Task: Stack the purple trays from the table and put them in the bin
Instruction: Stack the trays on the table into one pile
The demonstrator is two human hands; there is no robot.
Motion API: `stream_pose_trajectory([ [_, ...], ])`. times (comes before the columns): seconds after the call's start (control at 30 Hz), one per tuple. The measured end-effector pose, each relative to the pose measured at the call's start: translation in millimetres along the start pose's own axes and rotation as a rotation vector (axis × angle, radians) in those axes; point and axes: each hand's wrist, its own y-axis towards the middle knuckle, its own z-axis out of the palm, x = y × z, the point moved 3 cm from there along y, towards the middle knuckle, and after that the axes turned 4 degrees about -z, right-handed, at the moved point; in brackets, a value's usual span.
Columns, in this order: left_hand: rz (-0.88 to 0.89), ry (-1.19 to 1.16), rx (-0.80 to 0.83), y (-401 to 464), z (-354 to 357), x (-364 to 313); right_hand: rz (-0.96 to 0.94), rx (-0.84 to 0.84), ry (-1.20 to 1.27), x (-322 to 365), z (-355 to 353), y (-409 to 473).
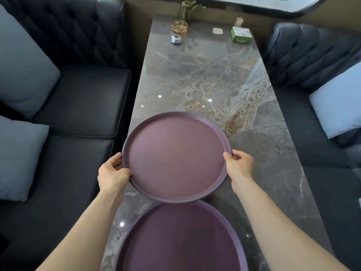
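marble table (224, 79) | hands grip far tray (175, 153) | near tray (179, 241) cropped

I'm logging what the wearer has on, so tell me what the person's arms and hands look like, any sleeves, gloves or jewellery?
Both forearms are bare right up to the frame's lower edge: no sleeves in view. The left hand and right hand wear no gloves, and no rings, watch or bracelet show on the visible fingers or wrists.

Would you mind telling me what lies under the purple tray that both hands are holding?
The held tray, gripped by the left hand and right hand, overlaps the far rim of a second purple tray on the marble table. Whatever lies directly beneath it is hidden.
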Motion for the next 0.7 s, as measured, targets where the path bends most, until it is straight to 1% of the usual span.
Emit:
stream_pose_trajectory([
  [0.07, 0.006, -0.016, 0.029, -14, -14, 6, -0.035, -0.053, -0.043, -6, -17, -19],
  [0.13, 0.016, -0.014, 0.048, -28, -29, 14, -0.068, -0.072, -0.100, -17, -34, -42],
  [0.27, 0.039, 0.023, 0.064, -55, -57, 33, -0.044, -0.066, -0.181, -50, -62, -94],
  [0.37, 0.051, 0.115, 0.071, -72, -73, 50, -0.017, -0.074, -0.216, -77, -80, -131],
  [0.57, 0.126, 0.285, 0.068, -110, -93, 86, 0.038, -0.209, -0.334, -126, -110, -191],
  [0.7, 0.162, 0.403, 0.055, -129, -99, 112, 0.047, -0.258, -0.369, -150, -124, -217],
])
